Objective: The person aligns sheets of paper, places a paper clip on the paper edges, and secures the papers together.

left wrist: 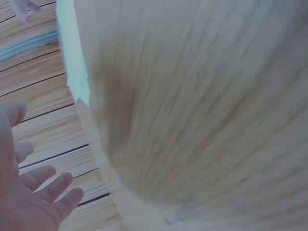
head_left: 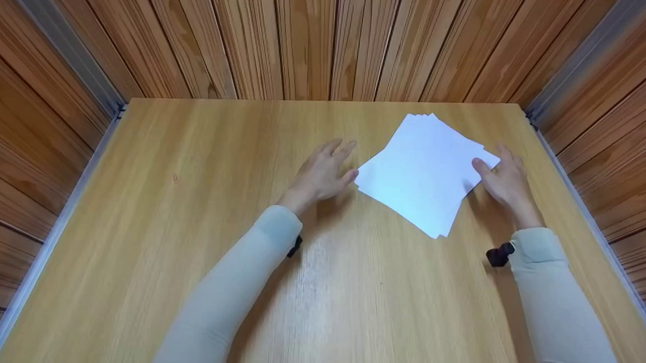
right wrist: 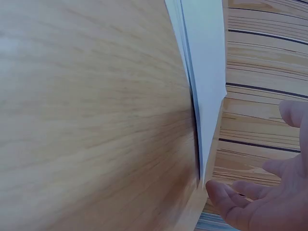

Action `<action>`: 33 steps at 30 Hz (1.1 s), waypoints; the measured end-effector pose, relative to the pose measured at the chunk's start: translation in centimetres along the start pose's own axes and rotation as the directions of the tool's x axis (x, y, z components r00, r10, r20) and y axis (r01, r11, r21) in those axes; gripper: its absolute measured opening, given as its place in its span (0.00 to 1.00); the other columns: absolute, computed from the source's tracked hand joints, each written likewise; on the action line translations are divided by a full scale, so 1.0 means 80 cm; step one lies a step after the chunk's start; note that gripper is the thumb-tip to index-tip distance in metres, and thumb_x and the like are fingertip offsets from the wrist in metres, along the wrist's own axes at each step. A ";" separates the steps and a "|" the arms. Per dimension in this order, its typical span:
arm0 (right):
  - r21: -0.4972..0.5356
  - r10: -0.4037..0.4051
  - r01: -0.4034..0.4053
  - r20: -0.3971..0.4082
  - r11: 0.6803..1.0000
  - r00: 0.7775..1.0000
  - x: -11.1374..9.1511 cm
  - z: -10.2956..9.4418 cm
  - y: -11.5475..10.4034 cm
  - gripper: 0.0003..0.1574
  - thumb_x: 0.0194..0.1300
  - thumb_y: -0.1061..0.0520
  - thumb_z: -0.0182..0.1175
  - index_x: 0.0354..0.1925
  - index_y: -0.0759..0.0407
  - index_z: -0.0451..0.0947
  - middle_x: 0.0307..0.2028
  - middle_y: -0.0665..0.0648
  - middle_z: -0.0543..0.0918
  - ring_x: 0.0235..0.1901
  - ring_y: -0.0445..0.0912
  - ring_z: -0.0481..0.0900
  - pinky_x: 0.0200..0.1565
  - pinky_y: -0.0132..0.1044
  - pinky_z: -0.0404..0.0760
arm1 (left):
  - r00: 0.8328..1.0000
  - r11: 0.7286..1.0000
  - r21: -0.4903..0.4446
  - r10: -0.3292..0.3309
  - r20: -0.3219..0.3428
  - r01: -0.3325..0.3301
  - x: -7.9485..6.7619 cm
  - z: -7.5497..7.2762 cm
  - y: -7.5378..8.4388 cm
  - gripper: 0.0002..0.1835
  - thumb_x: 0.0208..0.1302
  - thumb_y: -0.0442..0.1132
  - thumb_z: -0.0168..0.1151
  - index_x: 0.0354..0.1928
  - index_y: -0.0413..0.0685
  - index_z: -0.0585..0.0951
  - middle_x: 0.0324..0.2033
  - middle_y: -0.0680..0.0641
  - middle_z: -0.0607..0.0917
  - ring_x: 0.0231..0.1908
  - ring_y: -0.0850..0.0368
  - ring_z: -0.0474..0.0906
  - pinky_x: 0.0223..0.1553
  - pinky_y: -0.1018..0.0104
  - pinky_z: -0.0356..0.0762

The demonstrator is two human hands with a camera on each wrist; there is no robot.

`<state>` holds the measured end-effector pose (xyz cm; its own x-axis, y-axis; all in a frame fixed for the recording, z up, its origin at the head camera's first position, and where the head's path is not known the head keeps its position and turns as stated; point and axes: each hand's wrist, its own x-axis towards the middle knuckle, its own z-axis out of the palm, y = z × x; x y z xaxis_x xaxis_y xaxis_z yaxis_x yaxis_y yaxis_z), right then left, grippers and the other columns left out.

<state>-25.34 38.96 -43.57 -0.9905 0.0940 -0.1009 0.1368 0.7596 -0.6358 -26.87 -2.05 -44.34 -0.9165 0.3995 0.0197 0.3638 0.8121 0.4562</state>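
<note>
Several white sheets of paper lie in a loose, uneven stack, their corners fanned out, right of the table's middle. At the stack's left corner is my left hand, its fingers spread and its thumb tip right by the paper edge. The left wrist view shows that hand with loosely bent fingers and nothing in them. Over at the right corner, my right hand has its thumb overlapping the sheets in the head view. From the right wrist, this hand appears with fingers apart, one fingertip near the paper's corner.
The sheets lie on a light wooden table. Wood-plank walls rise behind it and at both sides. A small reddish loop-shaped item lies on the left part. Dark wrist devices sit at both sleeve cuffs.
</note>
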 end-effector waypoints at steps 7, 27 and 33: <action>0.040 0.029 -0.029 -0.001 0.999 1.000 0.006 0.005 0.006 0.63 0.77 0.23 0.43 0.86 0.58 0.32 0.83 0.73 0.38 0.80 0.75 0.43 0.73 0.77 0.49 | 0.999 0.999 0.032 -0.007 0.033 0.006 0.010 0.016 0.010 0.39 0.80 0.61 0.54 0.86 0.64 0.55 0.83 0.44 0.58 0.81 0.41 0.56 0.77 0.42 0.61; 0.002 0.155 -0.155 0.027 0.988 0.988 0.020 0.021 0.010 0.64 0.75 0.25 0.50 0.86 0.58 0.34 0.80 0.77 0.46 0.76 0.75 0.46 0.73 0.77 0.53 | 0.997 1.000 -0.002 -0.029 0.069 0.029 0.023 0.049 0.028 0.35 0.80 0.56 0.58 0.83 0.62 0.63 0.77 0.46 0.68 0.76 0.47 0.63 0.76 0.52 0.66; -0.050 0.165 -0.163 0.034 0.985 0.986 0.023 0.024 0.005 0.66 0.74 0.28 0.55 0.86 0.57 0.33 0.79 0.79 0.46 0.72 0.75 0.47 0.71 0.76 0.58 | 0.994 0.999 0.023 -0.029 0.107 0.026 0.027 0.051 0.036 0.34 0.80 0.55 0.59 0.83 0.63 0.63 0.76 0.46 0.69 0.74 0.48 0.64 0.75 0.54 0.67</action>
<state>-27.11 38.16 -45.48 -0.9532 0.1958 -0.2302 0.2953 0.7654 -0.5718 -27.08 2.90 -46.61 -0.9035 0.4192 -0.0888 0.3432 0.8321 0.4357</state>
